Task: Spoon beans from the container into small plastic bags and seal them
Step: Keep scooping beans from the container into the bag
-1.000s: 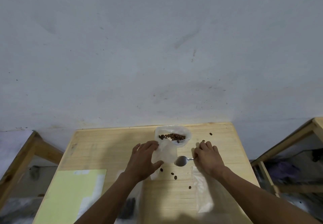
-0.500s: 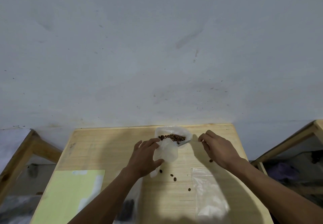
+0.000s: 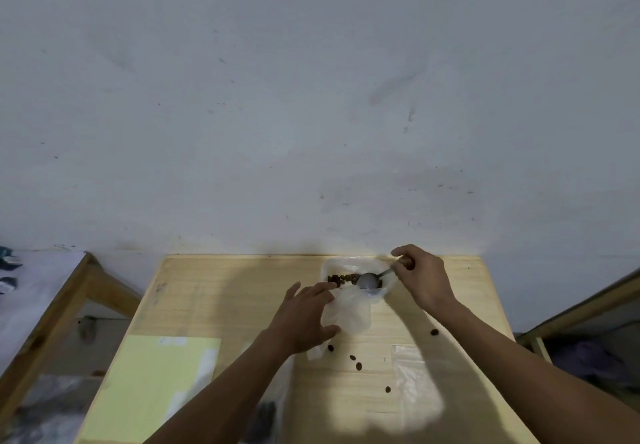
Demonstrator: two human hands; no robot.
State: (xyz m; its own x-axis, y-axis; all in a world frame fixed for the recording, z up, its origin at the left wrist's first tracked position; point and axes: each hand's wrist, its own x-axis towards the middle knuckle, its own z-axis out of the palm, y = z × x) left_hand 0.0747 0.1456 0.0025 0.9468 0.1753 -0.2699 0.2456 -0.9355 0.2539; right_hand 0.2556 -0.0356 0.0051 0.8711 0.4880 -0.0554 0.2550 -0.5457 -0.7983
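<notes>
Over on the left of the bench (image 3: 214,291) a pale yellow sheet (image 3: 152,384) is lying flat near the front edge. Moving across, the left hand (image 3: 304,319) is reaching forward, its grip pinching a small plastic bag (image 3: 349,312), thumb under and fingers over the bag's near edge, holding it just in front of the container (image 3: 356,270). That container is sitting at the far edge of the bench, with brown beans (image 3: 341,279) lying inside it. The spoon (image 3: 369,281) is dipping its bowl in among those beans; whether it is carrying any is hard to make out from here. To the right, the right hand (image 3: 420,277) is curling its grip round the spoon's handle, above the container's right rim. Loose beans (image 3: 356,364) are lying scattered on the wood in front of the bag, and another clear bag (image 3: 415,384) is lying flat at the right.
</notes>
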